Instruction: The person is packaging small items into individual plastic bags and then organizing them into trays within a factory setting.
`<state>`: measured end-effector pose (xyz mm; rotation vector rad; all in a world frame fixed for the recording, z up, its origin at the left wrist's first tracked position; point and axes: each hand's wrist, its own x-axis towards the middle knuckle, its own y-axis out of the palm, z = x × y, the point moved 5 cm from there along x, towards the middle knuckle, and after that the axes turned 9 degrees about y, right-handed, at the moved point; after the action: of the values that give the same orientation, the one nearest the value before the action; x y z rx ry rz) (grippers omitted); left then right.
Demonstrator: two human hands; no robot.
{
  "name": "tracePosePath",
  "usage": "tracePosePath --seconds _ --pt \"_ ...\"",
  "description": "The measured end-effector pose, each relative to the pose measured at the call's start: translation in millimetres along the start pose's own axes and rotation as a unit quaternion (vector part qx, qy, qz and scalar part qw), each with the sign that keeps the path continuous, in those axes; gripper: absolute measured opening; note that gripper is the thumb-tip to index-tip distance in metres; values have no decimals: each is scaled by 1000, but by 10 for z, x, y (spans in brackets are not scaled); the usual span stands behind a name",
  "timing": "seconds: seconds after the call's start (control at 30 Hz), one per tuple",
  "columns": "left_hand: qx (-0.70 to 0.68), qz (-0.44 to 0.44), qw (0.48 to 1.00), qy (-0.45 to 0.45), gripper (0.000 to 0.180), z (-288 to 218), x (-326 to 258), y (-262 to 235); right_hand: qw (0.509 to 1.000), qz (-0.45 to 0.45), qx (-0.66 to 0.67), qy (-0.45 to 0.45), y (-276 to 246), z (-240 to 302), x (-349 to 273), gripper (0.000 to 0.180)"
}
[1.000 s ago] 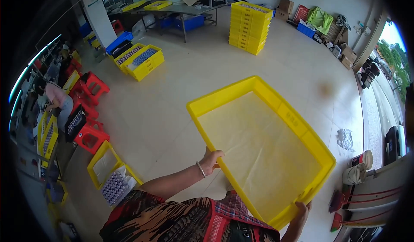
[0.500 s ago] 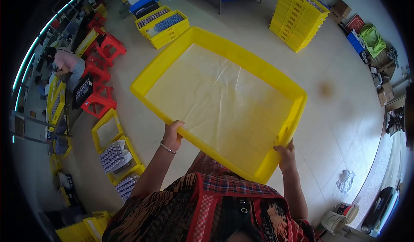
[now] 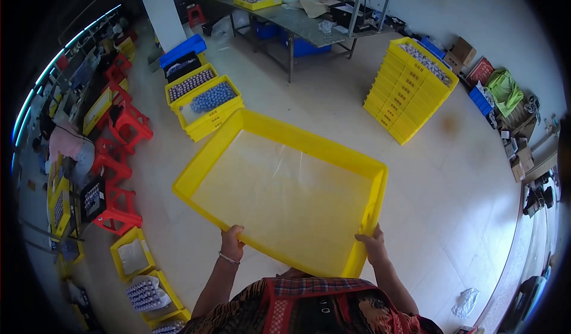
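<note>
The large shallow yellow plastic tray (image 3: 285,197), which a second ago sat right of centre with its long side running away, now lies squarely ahead with its near rim just in front of the person's chest. The left hand (image 3: 231,243) has shifted from the tray's left edge to the near rim, and the right hand (image 3: 372,243) has come up from the lower frame edge to the near right corner. The tall stack of yellow plastic crates (image 3: 410,87) has moved from far centre to far right, and the red plastic stools (image 3: 122,155) now fill the left side.
</note>
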<state>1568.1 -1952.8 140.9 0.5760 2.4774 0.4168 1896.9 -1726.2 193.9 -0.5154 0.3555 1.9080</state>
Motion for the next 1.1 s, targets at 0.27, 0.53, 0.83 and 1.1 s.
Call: tracePosePath --seconds 0.27,0.53,0.83,1.1 --pt "9 13 1000 19 36 -418 2507 1671 997 -27 47 46 525 1081 3137 51" --pt "2 18 1000 -13 37 -1114 5300 3061 1000 18 5 22 1409 3023 5905 49" --pt "8 29 999 20 33 -1898 8568 4140 998 5 62 0 2898 4114 8328 51" --pt "47 62 997 -25 35 -2686 10945 5320 993 -74 84 22 3807 4987 10310 51"
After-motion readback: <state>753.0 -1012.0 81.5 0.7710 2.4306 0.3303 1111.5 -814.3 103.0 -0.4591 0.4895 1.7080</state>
